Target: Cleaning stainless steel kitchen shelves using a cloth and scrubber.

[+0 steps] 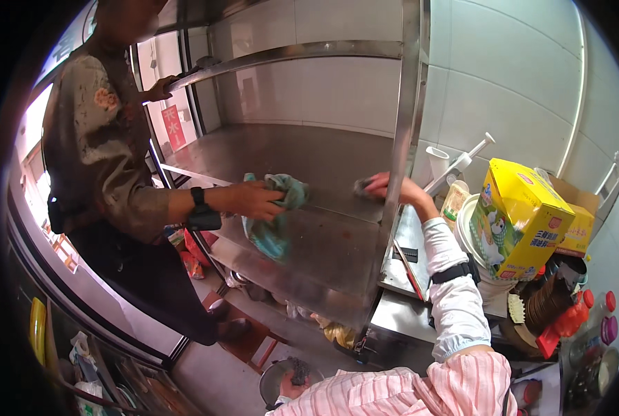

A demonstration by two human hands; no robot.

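Observation:
My right hand (380, 185) reaches behind a steel post (404, 104) of a rack, at the right end of a metal shelf (335, 226). In its fingers is a small dark scrubbing pad (362, 188), blurred. Low in the picture, my left hand (291, 387) holds a dark grey clump of steel wool (300, 370) over a round metal basin (271, 382). The shelf's surface looks wet and shiny. Across it, a co-worker's hand (260, 200) grips a teal cloth (283, 192) at the shelf's front edge.
The co-worker (107, 145) stands left, other hand on the upper rail (288, 51). Right of my arm, a yellow printed carton (528, 223) rests on white buckets (468, 218). Red-capped bottles (608, 301) stand further right. A brown stool (247, 333) is on the floor.

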